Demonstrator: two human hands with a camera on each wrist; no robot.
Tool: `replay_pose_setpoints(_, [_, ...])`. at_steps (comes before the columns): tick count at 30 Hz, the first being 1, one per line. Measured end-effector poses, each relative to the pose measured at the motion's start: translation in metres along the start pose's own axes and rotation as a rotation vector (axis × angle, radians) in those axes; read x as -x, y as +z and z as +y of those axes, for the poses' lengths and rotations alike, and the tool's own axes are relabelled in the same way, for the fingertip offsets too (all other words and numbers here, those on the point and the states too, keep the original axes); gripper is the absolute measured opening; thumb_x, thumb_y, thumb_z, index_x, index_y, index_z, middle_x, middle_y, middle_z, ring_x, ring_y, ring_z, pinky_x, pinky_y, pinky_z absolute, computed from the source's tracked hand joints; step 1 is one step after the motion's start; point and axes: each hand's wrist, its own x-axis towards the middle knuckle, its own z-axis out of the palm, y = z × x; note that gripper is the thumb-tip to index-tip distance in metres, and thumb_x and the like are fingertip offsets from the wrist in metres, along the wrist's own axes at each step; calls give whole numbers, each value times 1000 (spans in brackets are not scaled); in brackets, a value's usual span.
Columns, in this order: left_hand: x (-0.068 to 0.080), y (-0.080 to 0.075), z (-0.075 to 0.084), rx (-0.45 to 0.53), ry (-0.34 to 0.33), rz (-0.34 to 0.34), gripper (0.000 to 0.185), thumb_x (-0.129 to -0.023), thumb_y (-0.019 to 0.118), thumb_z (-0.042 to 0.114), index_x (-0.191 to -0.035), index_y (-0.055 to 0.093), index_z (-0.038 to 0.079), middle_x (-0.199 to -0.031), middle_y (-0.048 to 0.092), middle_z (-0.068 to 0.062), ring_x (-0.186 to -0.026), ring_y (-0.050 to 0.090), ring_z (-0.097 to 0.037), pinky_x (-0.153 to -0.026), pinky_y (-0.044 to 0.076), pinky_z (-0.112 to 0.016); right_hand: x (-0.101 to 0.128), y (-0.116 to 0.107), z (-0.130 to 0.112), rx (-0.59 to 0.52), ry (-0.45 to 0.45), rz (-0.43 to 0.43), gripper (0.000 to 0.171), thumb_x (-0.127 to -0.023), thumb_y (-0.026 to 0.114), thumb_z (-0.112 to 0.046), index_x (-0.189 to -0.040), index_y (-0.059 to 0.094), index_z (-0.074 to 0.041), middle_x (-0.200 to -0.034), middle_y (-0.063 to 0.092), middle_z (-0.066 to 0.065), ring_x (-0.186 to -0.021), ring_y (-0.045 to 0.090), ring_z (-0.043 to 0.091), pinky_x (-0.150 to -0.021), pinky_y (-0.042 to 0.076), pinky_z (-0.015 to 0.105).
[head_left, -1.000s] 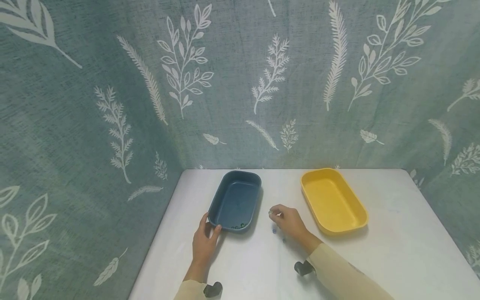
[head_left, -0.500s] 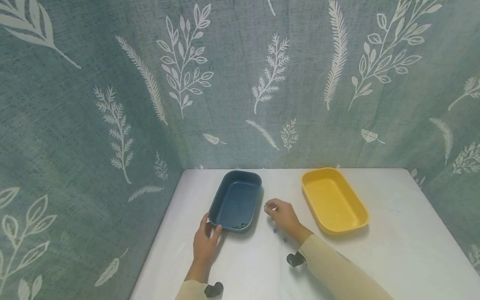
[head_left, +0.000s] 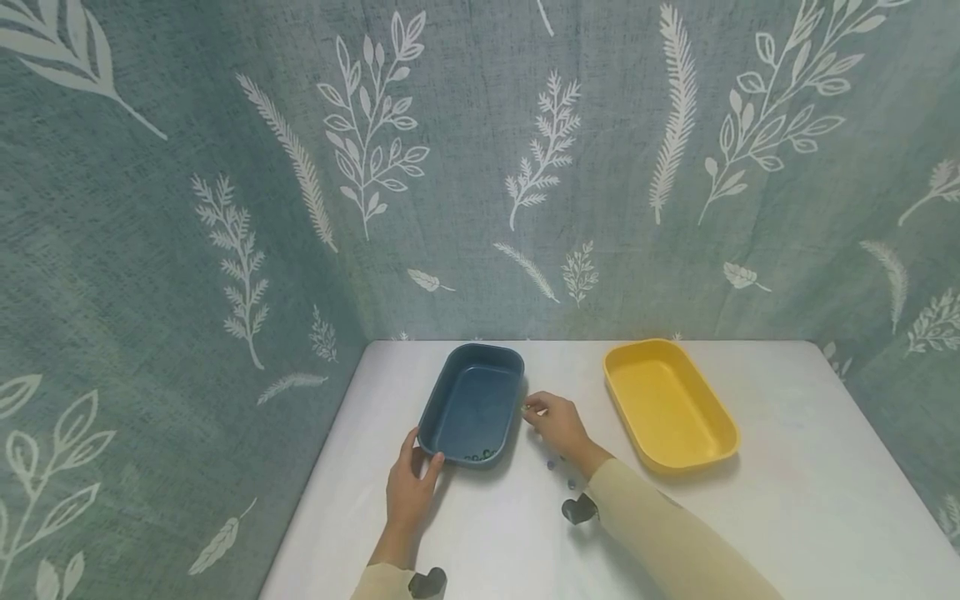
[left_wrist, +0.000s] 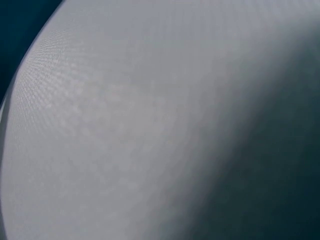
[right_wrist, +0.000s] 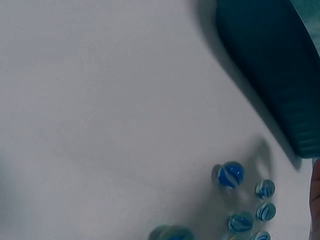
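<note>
My left hand [head_left: 409, 492] holds the near left corner of a deep blue tray [head_left: 431, 408], with the thumb at its front rim. Small green round shapes [head_left: 480, 456] lie at the near end inside it. Just outside the tray's right wall, my right hand [head_left: 558, 425] pinches a small pale marble [head_left: 524, 408] between thumb and fingertips. Below that hand, glass marbles lie on the table. The right wrist view shows several of them, among them a blue swirled marble [right_wrist: 231, 174], near the tray's dark side [right_wrist: 270, 65].
A yellow tray [head_left: 671, 404] stands to the right of my right hand. Both trays rest on a white-covered table [head_left: 495, 542], with leaf-patterned fabric [head_left: 465, 167] behind and at the sides. Mostly blurred white surface [left_wrist: 125, 125] fills the left wrist view.
The right hand has moved left and slightly away from me with the pinched marble, up to the blue tray's right side. My left hand stays at the tray's corner.
</note>
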Motion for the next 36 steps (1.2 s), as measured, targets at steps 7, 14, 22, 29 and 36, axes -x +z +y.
replay_pose_setpoints(7, [1,-1,2,3,15,10,67,-83,58,49,-141,27,34,-141,42,-1,-129,40,-27,-105,31,-50,-2,2,-8,-53,-20,-5,20,-87,60,-24,-105,62,-17,-98,64,1,-70,63,14,-58,51,23])
replay_pose_setpoints(14, [0,0,0,-25,20,24,67,-83,58,50,-141,27,34,-139,44,-1,-126,42,-29,-103,33,-52,-6,6,-16,-37,-50,-8,23,-86,61,-24,-107,62,-13,-98,64,1,-68,60,9,-56,51,23])
replay_pose_setpoints(22, [-1,1,-1,5,16,6,66,-83,58,50,-140,25,39,-140,42,2,-129,40,-25,-105,32,-48,-10,8,-18,-72,-24,-24,17,-87,60,-21,-103,63,-14,-97,62,0,-70,61,12,-58,51,24])
replay_pose_setpoints(29, [-1,1,0,1,27,4,67,-83,57,51,-141,25,35,-141,41,1,-129,39,-25,-106,31,-48,-10,10,-14,-57,-33,-19,18,-87,59,-21,-102,63,-10,-97,62,0,-67,58,9,-56,50,23])
replay_pose_setpoints(36, [0,1,0,-11,9,2,67,-83,57,52,-141,24,36,-141,41,2,-130,39,-24,-106,31,-47,-9,12,-13,-46,-45,-6,15,-87,60,-20,-99,64,-12,-93,62,-1,-65,58,8,-54,50,23])
